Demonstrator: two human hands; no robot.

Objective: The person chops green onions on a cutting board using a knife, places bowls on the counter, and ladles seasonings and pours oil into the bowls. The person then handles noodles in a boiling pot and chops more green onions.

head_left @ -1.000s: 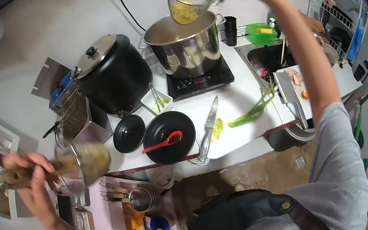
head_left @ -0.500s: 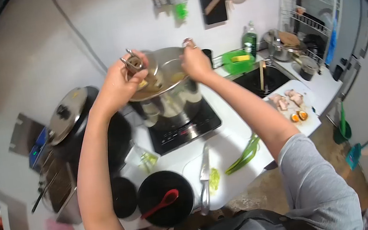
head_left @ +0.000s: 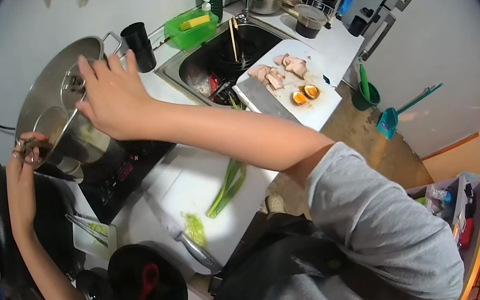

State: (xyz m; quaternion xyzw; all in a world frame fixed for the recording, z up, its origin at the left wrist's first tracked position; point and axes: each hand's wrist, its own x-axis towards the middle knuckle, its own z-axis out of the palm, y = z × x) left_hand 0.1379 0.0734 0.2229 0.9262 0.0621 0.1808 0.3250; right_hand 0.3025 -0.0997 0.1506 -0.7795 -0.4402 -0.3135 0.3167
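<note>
A large steel pot (head_left: 94, 161) stands on the black induction cooker (head_left: 123, 172). Over its right rim is my right hand (head_left: 113, 97), fingers spread, beside a strainer's metal end (head_left: 72, 82). My left hand (head_left: 28, 152), at the pot's left rim, is closed round the handle of a strainer (head_left: 52, 124) that hangs into the pot. Nearer to me sit a black bowl (head_left: 170, 288) with a red spoon (head_left: 149, 279) and a white dish (head_left: 109, 242) with tongs. A knife (head_left: 196, 251), chopped greens (head_left: 194, 229) and green onions (head_left: 227, 188) lie on a white board (head_left: 165, 188).
Beyond my right forearm are the sink (head_left: 192, 71) with chopsticks (head_left: 234, 40), a green basket (head_left: 190, 34) and a black cup (head_left: 140, 47). Meat slices (head_left: 268, 76) and egg halves (head_left: 306, 94) lie on another board (head_left: 323, 110). A lidded black pot (head_left: 0, 208) is at left.
The view has swung right. Both hands went to the pot, the left with its strainer from the far left. My right hand's fingers have spread at the rim.
</note>
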